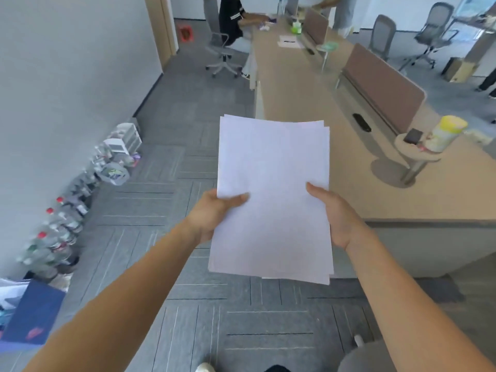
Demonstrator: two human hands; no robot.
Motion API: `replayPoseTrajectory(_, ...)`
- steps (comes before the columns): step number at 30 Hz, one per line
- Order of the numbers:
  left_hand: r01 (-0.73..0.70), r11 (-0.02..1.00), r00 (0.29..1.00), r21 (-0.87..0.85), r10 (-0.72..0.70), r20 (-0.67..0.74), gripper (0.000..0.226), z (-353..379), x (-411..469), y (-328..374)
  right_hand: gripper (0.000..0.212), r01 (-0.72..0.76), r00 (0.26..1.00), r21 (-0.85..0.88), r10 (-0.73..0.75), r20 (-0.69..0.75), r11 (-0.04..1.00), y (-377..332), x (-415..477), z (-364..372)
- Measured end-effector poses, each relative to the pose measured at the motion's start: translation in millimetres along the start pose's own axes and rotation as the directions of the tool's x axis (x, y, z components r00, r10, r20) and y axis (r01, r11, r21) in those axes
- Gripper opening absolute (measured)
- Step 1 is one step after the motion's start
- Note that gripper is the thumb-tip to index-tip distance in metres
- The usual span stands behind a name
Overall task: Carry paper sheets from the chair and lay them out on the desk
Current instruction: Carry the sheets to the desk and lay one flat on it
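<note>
Grey carpet tiles [188,146] are spreading across an open office, with a pale wall [67,76] running along the left and a long beige desk [308,103] stretching away on the right, split down its middle by brownish divider panels [381,87]. A person [233,22] is sitting at the far end of that desk, and a row of plastic bottles [59,232] is standing along the foot of the wall. The paper sheets [273,200] are hanging in mid-air in front of the wearer as a loose stack, seemingly above the floor just beside the desk's near end, not yet resting on it. The left hand [214,213] is gripping the stack's left edge and the right hand [332,213] is gripping its right edge. Each thumb is pressing down on the top sheet, while the other fingers are hiding underneath, so how far they are curling cannot be told. A yellow-lidded canister [447,135] is sitting on a small round shelf by the desk. I judge that the carrying is under way and the laying out is not yet begun. The sheets are fanning unevenly at the corners, so a slack pinch or a quick swing toward the desk could be letting upper sheets slide off, and the unsupported far end may be sagging or catching on the desk edge.
</note>
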State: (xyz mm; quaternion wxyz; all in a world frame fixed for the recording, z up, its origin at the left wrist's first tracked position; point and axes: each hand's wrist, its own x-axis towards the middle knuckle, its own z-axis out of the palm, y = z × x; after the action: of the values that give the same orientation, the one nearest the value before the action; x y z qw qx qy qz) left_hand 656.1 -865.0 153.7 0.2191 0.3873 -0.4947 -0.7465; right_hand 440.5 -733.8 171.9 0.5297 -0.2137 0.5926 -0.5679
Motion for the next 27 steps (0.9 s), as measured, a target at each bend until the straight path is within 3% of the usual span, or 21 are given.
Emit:
replayPoseTrajectory(4, 0.049, 0.998, 0.999, -0.038, -0.048, 0.016, 0.036, -83.7, 17.5, 24.1, 0.032, -0.057, 0.998, -0.091, 0.055, -0.025, 0.994, 2.8, 56.7, 76.2)
replayPoseTrajectory(7, 0.033, 0.999, 0.994, 0.013, -0.031, -0.102, 0.036, -125.0, 39.4, 35.6, 0.026, -0.057, 0.997, -0.187, 0.047, -0.060, 0.981, 0.5, 93.4, 121.4)
replayPoseTrajectory(10, -0.013, 0.999, 0.984, 0.044, 0.020, -0.178, 0.031, -156.4, 69.5, 49.6, 0.022, -0.032, 0.998, -0.184, 0.023, -0.054, 0.982, -10.9, 136.4, 150.1)
replayPoseTrajectory(13, -0.056, 0.994, 0.975, 0.096, 0.075, -0.208, 0.032, -189.6, 111.0, 71.5, 0.031, -0.033, 0.999, -0.160, 0.027, -0.039, 0.987, -24.1, 190.2, 173.9)
replayPoseTrajectory(17, -0.120, 0.977, 0.963, 0.179, 0.158, -0.220, 0.025, -233.1, 186.3, 111.9, 0.017, 0.014, 0.999, -0.142, -0.021, -0.049, 0.990, -41.6, 276.3, 204.8)
replayPoseTrajectory(23, -0.123, 0.960, 0.950, 0.250, 0.187, -0.250, 0.025, -285.4, 308.3, 191.9, 0.035, 0.038, 0.993, -0.120, -0.051, -0.104, 0.992, -93.3, 419.2, 246.4)
replayPoseTrajectory(27, -0.141, 0.954, 0.937, 0.265, 0.215, -0.275, 0.020, -323.3, 370.5, 241.0, 0.020, 0.072, 0.996, -0.146, -0.080, -0.048, 0.987, -132.2, 498.1, 278.6)
